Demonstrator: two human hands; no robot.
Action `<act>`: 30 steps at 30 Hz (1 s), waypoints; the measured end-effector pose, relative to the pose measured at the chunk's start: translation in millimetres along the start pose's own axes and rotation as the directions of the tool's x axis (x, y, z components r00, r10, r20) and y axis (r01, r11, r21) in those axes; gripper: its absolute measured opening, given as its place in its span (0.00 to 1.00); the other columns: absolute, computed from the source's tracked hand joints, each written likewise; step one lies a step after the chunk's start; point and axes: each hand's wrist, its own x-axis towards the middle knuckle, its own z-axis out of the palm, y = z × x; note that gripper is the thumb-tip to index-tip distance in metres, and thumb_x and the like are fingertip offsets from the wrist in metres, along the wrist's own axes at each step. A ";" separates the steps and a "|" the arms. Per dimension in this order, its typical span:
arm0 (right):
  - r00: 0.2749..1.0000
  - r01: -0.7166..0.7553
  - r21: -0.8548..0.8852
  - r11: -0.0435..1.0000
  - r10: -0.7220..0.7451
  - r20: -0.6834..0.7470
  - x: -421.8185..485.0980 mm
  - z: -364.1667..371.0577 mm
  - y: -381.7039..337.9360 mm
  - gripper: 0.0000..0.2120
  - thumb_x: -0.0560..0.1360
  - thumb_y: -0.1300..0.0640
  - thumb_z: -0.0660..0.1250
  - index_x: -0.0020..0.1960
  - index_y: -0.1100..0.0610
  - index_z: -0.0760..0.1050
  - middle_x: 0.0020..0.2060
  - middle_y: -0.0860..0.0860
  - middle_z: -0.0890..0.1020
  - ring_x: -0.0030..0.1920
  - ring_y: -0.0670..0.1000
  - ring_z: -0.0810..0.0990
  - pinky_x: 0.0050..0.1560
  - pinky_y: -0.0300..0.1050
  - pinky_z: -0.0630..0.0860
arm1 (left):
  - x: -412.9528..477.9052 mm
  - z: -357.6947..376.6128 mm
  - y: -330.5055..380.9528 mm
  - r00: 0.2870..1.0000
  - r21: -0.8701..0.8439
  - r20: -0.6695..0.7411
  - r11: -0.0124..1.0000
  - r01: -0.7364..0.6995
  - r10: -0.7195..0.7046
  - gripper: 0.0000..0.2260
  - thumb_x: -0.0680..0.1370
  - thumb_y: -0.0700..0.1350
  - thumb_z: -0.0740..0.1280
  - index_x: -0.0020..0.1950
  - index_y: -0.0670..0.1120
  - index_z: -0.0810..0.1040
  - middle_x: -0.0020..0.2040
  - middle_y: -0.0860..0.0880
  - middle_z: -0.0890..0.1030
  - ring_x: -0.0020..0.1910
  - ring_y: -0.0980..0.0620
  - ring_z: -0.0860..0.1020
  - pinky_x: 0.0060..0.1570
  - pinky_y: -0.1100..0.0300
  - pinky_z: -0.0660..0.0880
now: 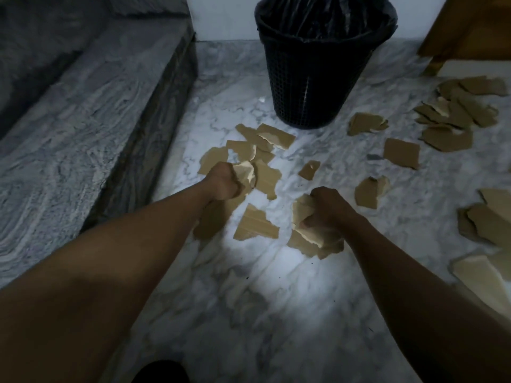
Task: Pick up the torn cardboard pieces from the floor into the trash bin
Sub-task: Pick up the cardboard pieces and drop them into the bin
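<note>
Several torn brown cardboard pieces (255, 223) lie scattered over the marble floor (262, 299). My left hand (222, 182) grips a crumpled bunch of cardboard (244, 172) at the edge of a pile in front of the bin. My right hand (327, 205) grips another bunch of pieces (304, 214) low over the floor, with more cardboard beneath it. The black mesh trash bin (309, 78), lined with a black bag, stands upright beyond both hands at the top centre.
A raised grey marble step (83, 128) runs along the left. More cardboard heaps lie at the right (456, 111) and the near right edge (486, 222). A wooden furniture piece (467, 29) stands at the top right, and a white wall (221, 15) is behind the bin.
</note>
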 end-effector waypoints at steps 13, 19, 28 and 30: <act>0.973 0.063 0.163 0.985 -0.097 0.210 13.7 -8.2 -27.0 0.20 0.71 0.56 0.77 0.58 0.64 0.77 0.49 0.53 0.78 0.41 0.41 0.74 0.38 0.23 0.68 | 32.0 -17.3 9.5 0.999 0.512 0.001 0.858 -0.042 0.048 0.18 0.78 0.48 0.65 0.62 0.36 0.75 0.59 0.40 0.78 0.59 0.39 0.77 0.55 0.54 0.72; 0.958 0.077 -0.045 0.996 -0.062 0.278 16.7 33.5 -94.2 0.39 0.71 0.44 0.75 0.74 0.60 0.63 0.72 0.61 0.62 0.72 0.62 0.62 0.71 0.49 0.64 | 21.4 -8.2 1.7 0.989 0.544 -0.074 0.836 -0.069 0.130 0.16 0.76 0.49 0.66 0.59 0.40 0.75 0.57 0.41 0.78 0.58 0.40 0.77 0.59 0.53 0.69; 0.990 -0.038 0.003 0.999 0.037 0.139 26.1 51.8 -117.6 0.38 0.70 0.52 0.76 0.71 0.54 0.58 0.63 0.54 0.75 0.65 0.59 0.74 0.65 0.59 0.65 | -3.0 -5.6 -50.9 0.922 -0.039 -0.387 0.999 -0.004 -0.012 0.37 0.61 0.56 0.69 0.69 0.62 0.61 0.57 0.48 0.78 0.53 0.46 0.79 0.55 0.51 0.78; 0.996 -0.015 0.006 1.000 0.015 0.084 29.8 44.6 -111.3 0.31 0.71 0.48 0.75 0.69 0.54 0.66 0.62 0.53 0.76 0.65 0.58 0.74 0.66 0.59 0.65 | -2.5 -13.5 -55.7 0.927 0.008 -0.372 0.998 0.060 -0.052 0.34 0.61 0.55 0.70 0.67 0.55 0.68 0.57 0.45 0.80 0.56 0.43 0.79 0.57 0.52 0.78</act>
